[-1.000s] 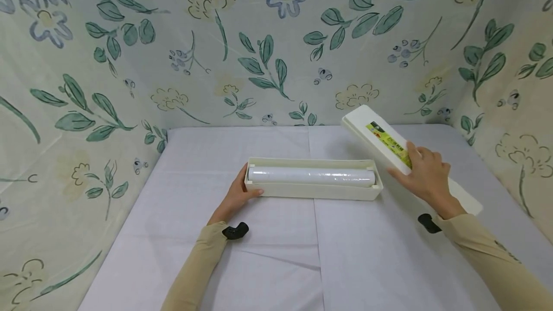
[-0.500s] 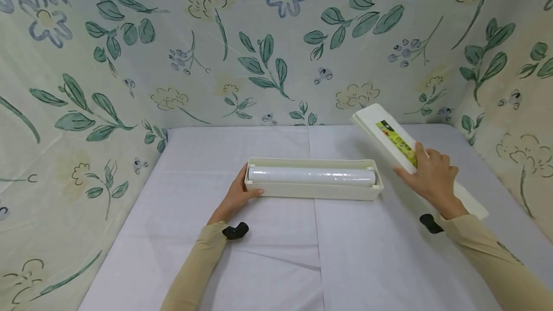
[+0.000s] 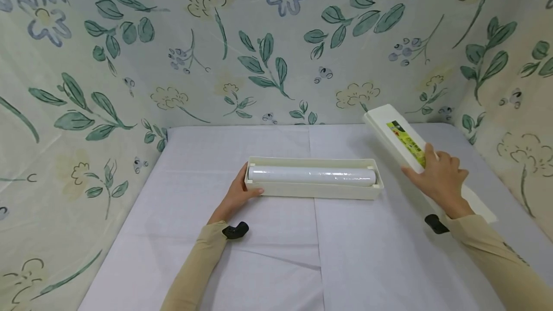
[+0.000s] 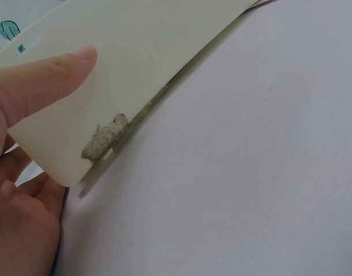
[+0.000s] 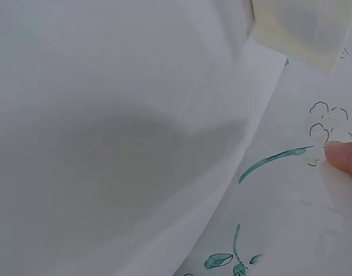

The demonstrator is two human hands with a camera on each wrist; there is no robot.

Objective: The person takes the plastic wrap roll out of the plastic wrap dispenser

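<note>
Likely uncovering: gripping cream oblong plastic box [image 3: 315, 191] with left hand [image 3: 234, 199], long white plastic lid [image 3: 408, 144] with right hand [image 3: 442, 182]; next, ideally set lid down.

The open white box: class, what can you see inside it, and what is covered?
A shiny white roll lies lengthwise inside the box. Whatever is beneath the roll cannot be seen, because the roll and the box's front wall cover it.
</note>
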